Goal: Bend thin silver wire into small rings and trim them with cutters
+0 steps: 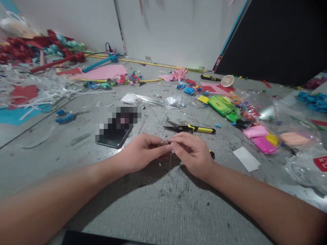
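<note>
Both hands meet at the middle of the grey surface, thumbs and fingertips nearly touching. My left hand (139, 151) is closed in a pinch on a small wire piece (165, 141), thin and silvery, mostly hidden by the fingers. From the other side my right hand (195, 153) pinches at the same spot, its fingers curled together. Something reddish shows dimly under the fingertips. Just beyond the hands lie black pliers with yellow handles (201, 129). To the left of them is a dark phone (114, 137), its screen partly pixelated.
Blue-handled scissors (65, 117) lie at the left, near white paper strips (51, 85). Colourful clay packs (222, 104) and plastic bags spread across the right. A folded white paper (246, 159) rests beside my right forearm. Light panels stand behind.
</note>
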Demonstrator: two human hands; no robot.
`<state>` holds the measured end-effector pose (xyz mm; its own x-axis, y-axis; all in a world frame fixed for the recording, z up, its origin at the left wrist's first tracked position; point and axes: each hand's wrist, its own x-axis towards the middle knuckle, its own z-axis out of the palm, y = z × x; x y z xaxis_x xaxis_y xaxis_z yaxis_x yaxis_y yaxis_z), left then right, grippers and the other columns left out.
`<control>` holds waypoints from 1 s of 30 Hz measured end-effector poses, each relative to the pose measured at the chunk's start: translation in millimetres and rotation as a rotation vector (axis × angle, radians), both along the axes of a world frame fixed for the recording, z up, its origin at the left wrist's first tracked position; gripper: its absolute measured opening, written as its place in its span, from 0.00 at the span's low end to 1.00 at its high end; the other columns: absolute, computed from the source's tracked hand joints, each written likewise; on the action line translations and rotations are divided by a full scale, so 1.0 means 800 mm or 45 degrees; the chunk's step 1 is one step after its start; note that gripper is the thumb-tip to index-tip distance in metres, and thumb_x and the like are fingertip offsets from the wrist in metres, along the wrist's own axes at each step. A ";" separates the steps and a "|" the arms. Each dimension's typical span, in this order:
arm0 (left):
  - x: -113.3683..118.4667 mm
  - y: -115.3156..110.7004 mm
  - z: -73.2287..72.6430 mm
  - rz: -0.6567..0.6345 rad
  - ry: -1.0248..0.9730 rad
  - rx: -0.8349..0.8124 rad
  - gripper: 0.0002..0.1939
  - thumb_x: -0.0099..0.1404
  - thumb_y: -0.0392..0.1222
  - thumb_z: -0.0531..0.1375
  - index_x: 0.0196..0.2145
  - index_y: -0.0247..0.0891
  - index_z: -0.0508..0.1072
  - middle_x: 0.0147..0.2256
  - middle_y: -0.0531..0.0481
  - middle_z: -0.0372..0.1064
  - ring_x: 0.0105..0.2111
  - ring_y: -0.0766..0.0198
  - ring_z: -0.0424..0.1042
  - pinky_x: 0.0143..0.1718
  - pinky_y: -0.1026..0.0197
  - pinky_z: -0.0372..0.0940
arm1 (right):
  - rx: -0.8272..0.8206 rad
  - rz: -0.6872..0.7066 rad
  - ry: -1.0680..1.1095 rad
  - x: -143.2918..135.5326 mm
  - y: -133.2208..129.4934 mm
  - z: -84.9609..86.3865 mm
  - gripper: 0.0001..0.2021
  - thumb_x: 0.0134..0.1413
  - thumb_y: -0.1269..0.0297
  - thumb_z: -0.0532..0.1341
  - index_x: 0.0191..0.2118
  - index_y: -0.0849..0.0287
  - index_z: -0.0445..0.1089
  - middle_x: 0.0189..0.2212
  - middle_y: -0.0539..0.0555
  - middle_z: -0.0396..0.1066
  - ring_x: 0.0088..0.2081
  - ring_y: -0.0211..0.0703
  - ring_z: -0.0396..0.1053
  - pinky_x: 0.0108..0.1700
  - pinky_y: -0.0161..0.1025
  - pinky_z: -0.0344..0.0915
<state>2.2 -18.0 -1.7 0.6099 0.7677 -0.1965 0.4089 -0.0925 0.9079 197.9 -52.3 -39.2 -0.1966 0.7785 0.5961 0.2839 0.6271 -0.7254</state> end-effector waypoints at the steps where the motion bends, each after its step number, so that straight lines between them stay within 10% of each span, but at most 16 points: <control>1: 0.000 0.000 0.000 -0.001 0.011 0.011 0.23 0.67 0.56 0.61 0.24 0.34 0.72 0.22 0.52 0.66 0.24 0.69 0.61 0.26 0.65 0.54 | 0.002 -0.018 -0.001 -0.001 0.000 0.000 0.05 0.64 0.67 0.63 0.40 0.56 0.79 0.36 0.53 0.78 0.37 0.39 0.75 0.39 0.38 0.73; 18: -0.004 0.002 -0.002 -0.009 0.103 0.174 0.20 0.67 0.53 0.61 0.25 0.35 0.71 0.22 0.55 0.60 0.25 0.69 0.58 0.27 0.65 0.53 | 0.069 -0.028 -0.094 0.002 0.003 -0.007 0.06 0.64 0.63 0.66 0.43 0.56 0.79 0.38 0.54 0.79 0.39 0.42 0.76 0.42 0.41 0.73; 30: -0.003 -0.001 0.002 -0.220 -0.045 -0.029 0.14 0.72 0.48 0.57 0.33 0.35 0.73 0.26 0.52 0.73 0.23 0.71 0.66 0.25 0.68 0.59 | -0.080 0.033 0.033 0.005 0.006 -0.005 0.06 0.62 0.59 0.68 0.39 0.55 0.78 0.33 0.51 0.77 0.35 0.40 0.74 0.37 0.39 0.70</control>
